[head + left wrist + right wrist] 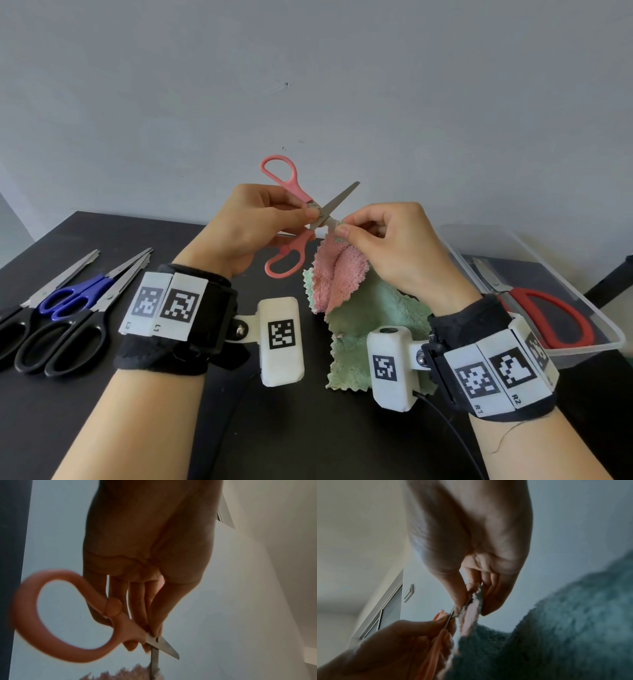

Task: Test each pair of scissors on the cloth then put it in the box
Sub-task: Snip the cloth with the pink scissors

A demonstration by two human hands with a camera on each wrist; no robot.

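The pink-handled scissors (298, 192) are held up over the table with their blades spread apart. My left hand (306, 214) pinches them at the pivot; neither handle loop has a finger in it. My right hand (344, 231) pinches the raised corner of the pink and green cloth (342, 277) right against the lower blade. The rest of the cloth lies on the table. The left wrist view shows one pink handle loop (51, 615), my left hand (152, 630) and the blades (164, 646) above the cloth edge (120, 673). In the right wrist view my right hand (471, 601) grips the cloth (556, 628).
A clear plastic box (613, 337) at the right holds red-handled scissors (555, 318). At the left of the black table (308, 428) lie two black-handled scissors (61, 342) and a blue-handled pair (72, 298). A cable runs from the right wrist camera.
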